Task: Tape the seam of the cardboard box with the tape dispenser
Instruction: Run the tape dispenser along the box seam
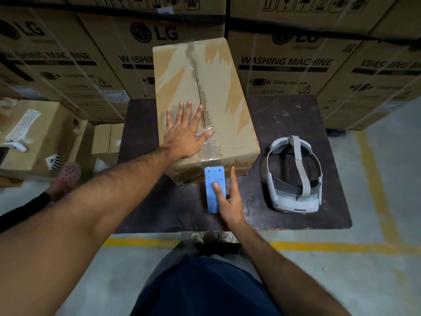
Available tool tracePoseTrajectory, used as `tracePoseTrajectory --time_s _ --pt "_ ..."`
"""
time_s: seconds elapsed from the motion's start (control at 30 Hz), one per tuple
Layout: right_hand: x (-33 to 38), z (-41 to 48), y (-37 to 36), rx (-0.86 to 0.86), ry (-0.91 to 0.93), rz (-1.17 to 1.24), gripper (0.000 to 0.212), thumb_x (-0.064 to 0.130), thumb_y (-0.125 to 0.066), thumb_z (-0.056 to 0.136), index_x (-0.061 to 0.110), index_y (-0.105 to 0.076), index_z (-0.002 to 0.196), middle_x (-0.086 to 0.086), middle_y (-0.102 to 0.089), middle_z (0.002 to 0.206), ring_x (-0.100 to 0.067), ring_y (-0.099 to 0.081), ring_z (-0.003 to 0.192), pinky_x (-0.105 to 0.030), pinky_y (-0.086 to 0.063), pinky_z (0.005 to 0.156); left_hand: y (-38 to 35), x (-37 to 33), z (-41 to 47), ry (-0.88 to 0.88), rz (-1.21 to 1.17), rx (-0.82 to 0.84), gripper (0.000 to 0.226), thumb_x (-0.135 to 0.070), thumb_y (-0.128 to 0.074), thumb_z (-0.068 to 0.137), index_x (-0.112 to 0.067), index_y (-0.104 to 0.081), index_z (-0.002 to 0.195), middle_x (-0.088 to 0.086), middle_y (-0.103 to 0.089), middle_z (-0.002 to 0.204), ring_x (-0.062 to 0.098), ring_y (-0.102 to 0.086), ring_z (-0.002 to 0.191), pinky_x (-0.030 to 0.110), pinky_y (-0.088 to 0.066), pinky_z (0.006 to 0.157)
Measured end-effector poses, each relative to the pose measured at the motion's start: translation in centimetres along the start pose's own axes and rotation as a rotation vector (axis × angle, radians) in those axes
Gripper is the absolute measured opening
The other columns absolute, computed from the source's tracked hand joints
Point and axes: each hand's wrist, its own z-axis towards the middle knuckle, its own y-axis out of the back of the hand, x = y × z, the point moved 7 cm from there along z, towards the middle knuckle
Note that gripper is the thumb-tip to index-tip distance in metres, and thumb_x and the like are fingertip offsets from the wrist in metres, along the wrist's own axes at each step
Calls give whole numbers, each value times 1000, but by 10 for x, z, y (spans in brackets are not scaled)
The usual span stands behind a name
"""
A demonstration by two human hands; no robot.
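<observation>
A brown cardboard box (218, 92) stands on a dark low table (284, 124). Its centre seam runs away from me, with torn old tape marks along it. Clear tape covers the near end of the seam and wraps over the front edge. My left hand (185, 131) lies flat on the box top, fingers spread, thumb pressing the clear tape. My right hand (229, 199) holds the blue tape dispenser (214, 190) against the box's front face, index finger on its back. The dispenser's toothed blade points up, just under the box's top edge.
A grey headset (296, 179) lies on the table to the right of the box. Stacked washing-machine cartons (284, 62) form a wall behind. Smaller cartons (43, 133) sit on the left, with another person's foot in a pink clog (67, 173) beside them. Yellow floor lines (141, 242) cross the concrete.
</observation>
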Motion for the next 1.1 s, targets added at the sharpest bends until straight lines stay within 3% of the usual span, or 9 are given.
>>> tracePoseTrajectory --time_s 0.07,0.2,0.3,0.4,0.47,0.57,0.73,0.9,1.1 --pt "1 1 -1 10 -15 5 79 30 -68 103 40 -21 166 7 -74 93 4 -71 77 -16 -56 69 -1 0 1 -8 4 -5 86 -79 -11 97 -31 17 163 6 24 171 26 28 156 60 15 124" --pt "5 -14 3 -41 -24 32 71 27 -70 102 36 -34 163 15 -68 137 2 -70 115 -20 -59 93 -5 1 3 -12 14 -1 85 -78 -11 97 -32 19 162 4 25 171 25 29 156 61 15 123" --pt "10 -28 12 -74 4 29 66 30 -71 102 39 -40 159 35 -72 117 5 -71 104 -21 -59 90 -8 0 4 -12 25 -9 85 -79 -10 97 -32 19 162 5 25 171 26 29 156 63 15 122" --pt "17 -39 15 -97 -7 30 72 61 -75 90 53 -43 155 22 -69 137 -13 -70 122 -41 -57 107 -9 -1 3 -13 32 -21 85 -79 -10 97 -32 19 162 6 24 171 27 27 156 65 14 122" --pt "23 -42 16 -98 -3 27 72 55 -74 94 41 -45 158 15 -59 153 -7 -58 139 -40 -47 119 -8 -1 3 -18 36 -27 85 -79 -10 97 -32 19 162 7 24 171 28 26 156 66 13 122" --pt "35 -40 18 -76 -36 -18 67 43 -73 99 32 -47 159 15 -64 145 -2 -63 130 -35 -51 115 -8 -2 3 -21 35 -35 85 -79 -9 97 -32 19 162 8 23 171 28 26 157 66 13 122" --pt "45 -40 18 -45 -34 -117 60 48 -69 100 40 -50 156 28 -70 127 7 -69 111 -30 -58 101 -8 0 4 -13 37 -42 85 -79 -8 97 -32 20 162 9 23 171 28 25 157 67 13 121" --pt "40 -56 20 -89 41 -112 56 41 -68 103 36 -52 156 23 -62 146 8 -57 133 -26 -48 113 -7 0 3 -3 46 -46 86 -80 -7 96 -32 18 162 10 22 172 28 24 157 68 13 120" --pt "31 -63 23 -43 10 -148 57 43 -66 103 38 -49 157 28 -61 144 10 -57 131 -26 -49 111 -9 0 4 -5 48 -40 87 -82 -5 94 -33 20 162 10 23 171 27 25 157 69 14 120"
